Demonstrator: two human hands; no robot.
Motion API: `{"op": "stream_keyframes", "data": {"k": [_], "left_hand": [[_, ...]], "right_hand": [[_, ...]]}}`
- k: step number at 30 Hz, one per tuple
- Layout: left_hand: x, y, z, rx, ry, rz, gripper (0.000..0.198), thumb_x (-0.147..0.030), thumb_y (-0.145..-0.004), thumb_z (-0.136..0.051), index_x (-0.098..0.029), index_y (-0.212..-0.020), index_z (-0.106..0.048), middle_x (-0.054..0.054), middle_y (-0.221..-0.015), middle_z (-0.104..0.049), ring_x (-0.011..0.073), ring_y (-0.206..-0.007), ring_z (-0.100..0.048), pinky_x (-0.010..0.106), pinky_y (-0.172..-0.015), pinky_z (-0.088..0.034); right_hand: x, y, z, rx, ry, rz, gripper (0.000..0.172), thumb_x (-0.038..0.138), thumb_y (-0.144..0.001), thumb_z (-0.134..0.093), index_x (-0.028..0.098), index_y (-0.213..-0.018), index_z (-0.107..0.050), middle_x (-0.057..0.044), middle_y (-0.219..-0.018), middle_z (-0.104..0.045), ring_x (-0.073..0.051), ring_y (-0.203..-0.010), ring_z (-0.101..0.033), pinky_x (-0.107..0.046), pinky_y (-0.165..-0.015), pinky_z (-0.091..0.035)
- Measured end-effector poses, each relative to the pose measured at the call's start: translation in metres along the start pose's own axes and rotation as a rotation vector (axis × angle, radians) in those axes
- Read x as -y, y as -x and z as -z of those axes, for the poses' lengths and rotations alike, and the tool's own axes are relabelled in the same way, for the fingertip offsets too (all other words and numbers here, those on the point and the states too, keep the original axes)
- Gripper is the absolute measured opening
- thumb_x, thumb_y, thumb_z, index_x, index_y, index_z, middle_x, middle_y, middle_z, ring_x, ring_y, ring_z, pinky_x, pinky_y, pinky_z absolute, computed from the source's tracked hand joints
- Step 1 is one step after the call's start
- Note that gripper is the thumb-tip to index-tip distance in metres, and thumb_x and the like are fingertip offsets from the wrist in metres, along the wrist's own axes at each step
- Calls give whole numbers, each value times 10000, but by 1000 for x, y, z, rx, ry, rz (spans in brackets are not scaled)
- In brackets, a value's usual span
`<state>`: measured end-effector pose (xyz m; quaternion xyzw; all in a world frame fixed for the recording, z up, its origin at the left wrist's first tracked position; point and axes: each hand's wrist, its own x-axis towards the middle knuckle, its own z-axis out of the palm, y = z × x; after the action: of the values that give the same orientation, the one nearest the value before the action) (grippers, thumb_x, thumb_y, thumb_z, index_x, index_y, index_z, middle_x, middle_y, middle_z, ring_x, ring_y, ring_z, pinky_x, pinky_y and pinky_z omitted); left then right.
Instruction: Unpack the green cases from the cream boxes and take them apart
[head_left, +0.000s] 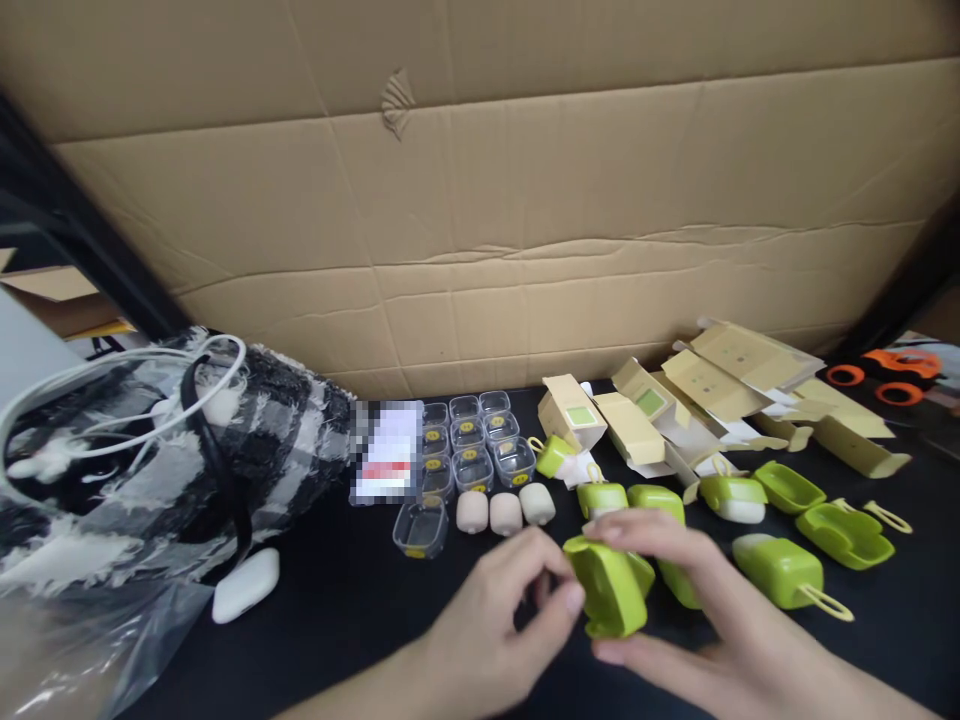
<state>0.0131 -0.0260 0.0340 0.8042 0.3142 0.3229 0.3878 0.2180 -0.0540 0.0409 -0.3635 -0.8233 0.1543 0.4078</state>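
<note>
A hollow lime-green plastic case shell (616,590) is tilted up between my hands, its open side toward the left. My right hand (697,600) grips it, fingers over the top edge and thumb under the bottom. At its left edge, my left hand (502,620) is closed, with bent index finger and thumb against the rim. Behind it lie more green cases (667,510), partly hidden by my right hand. To the right are a green case with a cream loop (784,575), a green-and-white case (733,497) and an open green shell (847,535).
Clear square cups (471,465) stand in rows beyond three pale rounded pieces (505,514). Small cardboard boxes (634,430) lie at the back right before a cardboard wall (525,190). Left are a checked fabric bag (285,440), a white case (246,586) and a blurred-out phone-like rectangle (386,452).
</note>
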Motion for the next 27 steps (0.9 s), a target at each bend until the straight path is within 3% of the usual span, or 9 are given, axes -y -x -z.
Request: {"op": "stream_keyframes", "data": {"k": [3, 5, 7, 11, 14, 19, 24, 27], "left_hand": [[3, 17, -18, 2, 476, 300, 156, -309, -834, -576, -166, -895, -586, 27, -807, -627, 155, -744, -597, 271, -700, -478], [7, 19, -22, -81, 678, 449, 224, -363, -772, -668, -166, -859, -606, 26, -806, -659, 168, -777, -623, 280, -731, -488], [10, 19, -20, -153, 766, 500, 270, -384, -705, -741, -168, -817, -623, 22, -808, -685, 170, -781, -634, 276, -731, -493], [13, 18, -11, -132, 742, 462, 225, -330, -694, -759, -177, -808, -641, 13, -804, -717, 155, -742, -646, 258, -700, -495], [13, 19, -8, -52, 633, 442, 187, -269, -698, -748, -169, -805, -630, 22, -803, -725, 168, -765, -660, 261, -723, -489], [12, 22, -7, 14, 423, 406, 141, -228, -698, -722, -157, -745, -610, 9, -742, -665, 159, -726, -619, 240, -687, -457], [12, 22, -6, 48, 272, 323, 109, -239, -738, -674, -166, -741, -593, -1, -738, -626, 146, -706, -579, 227, -669, -428], [14, 22, -7, 20, 293, 340, 84, -250, -786, -614, -172, -770, -590, 8, -749, -638, 155, -721, -594, 237, -675, -441]], "right_hand": [[6, 0, -5, 106, -48, 73, 574, 178, -773, -701, 290, -1243, -392, -47, -1143, -618, -179, -1073, -614, -232, -885, -522], [7, -1, -4, 175, -51, 17, 665, 197, -745, -725, 276, -1298, -365, -80, -1242, -574, -211, -1130, -583, -265, -895, -525], [4, -2, -4, 192, -82, -118, 625, 233, -772, -691, 257, -1309, -373, -91, -1254, -565, -219, -1124, -582, -294, -886, -532], [-3, -5, -10, 262, -398, -446, 143, 286, -880, -561, 196, -990, -579, -30, -869, -661, -145, -780, -641, -260, -709, -542], [-4, -3, -18, 263, -670, -614, 193, 311, -829, -643, 171, -738, -547, 1, -711, -623, -109, -644, -594, -227, -617, -488], [1, 3, -27, 244, -911, -804, 266, 228, -680, -791, 153, -691, -537, 34, -676, -584, -84, -565, -596, -190, -551, -454], [0, 2, -21, 361, -746, -771, 224, 278, -747, -734, 165, -698, -547, 22, -639, -605, -106, -573, -609, -199, -556, -480], [2, -3, -13, 371, -314, -474, 91, 262, -820, -641, 192, -864, -606, -20, -794, -666, -141, -708, -648, -224, -638, -533]]}}
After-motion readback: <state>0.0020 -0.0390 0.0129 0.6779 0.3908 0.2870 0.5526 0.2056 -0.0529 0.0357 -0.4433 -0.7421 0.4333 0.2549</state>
